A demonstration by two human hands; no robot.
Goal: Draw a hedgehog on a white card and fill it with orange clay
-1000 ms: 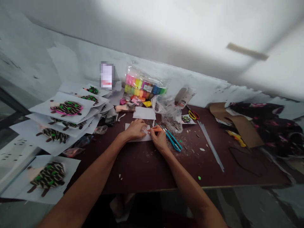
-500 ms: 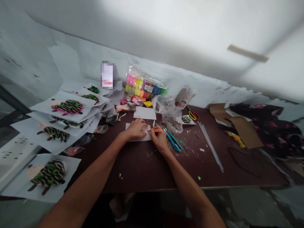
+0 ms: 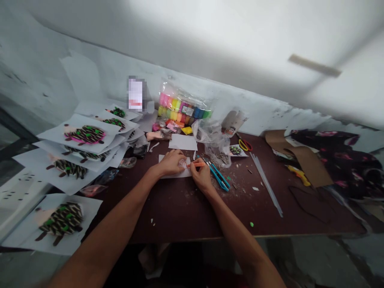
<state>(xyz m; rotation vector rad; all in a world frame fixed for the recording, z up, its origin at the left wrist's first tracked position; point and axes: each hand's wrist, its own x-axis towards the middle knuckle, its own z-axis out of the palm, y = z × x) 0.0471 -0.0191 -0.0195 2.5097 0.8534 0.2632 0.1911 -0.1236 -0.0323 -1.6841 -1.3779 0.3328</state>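
Observation:
My left hand (image 3: 171, 163) rests on a white paper sheet (image 3: 175, 173) lying on the dark brown table (image 3: 180, 212), its fingers pinching a small pale pink clay piece (image 3: 181, 163). My right hand (image 3: 199, 175) is shut on a slim orange tool (image 3: 198, 164), whose tip touches that piece. Its exact kind is hard to tell at this size. Just right of my right hand lie teal-handled craft knives (image 3: 218, 177).
Paper sheets with clay hedgehog pictures (image 3: 85, 135) pile up at left. Behind my hands stand a bag of coloured clay (image 3: 183, 106) and a seed-filled plastic bag (image 3: 214, 144). Scissors (image 3: 244, 145), a long metal strip (image 3: 266, 185), and cardboard (image 3: 303, 164) lie right.
My hands and the orange tool stay almost in place on the pink piece. The whole view has shifted only slightly.

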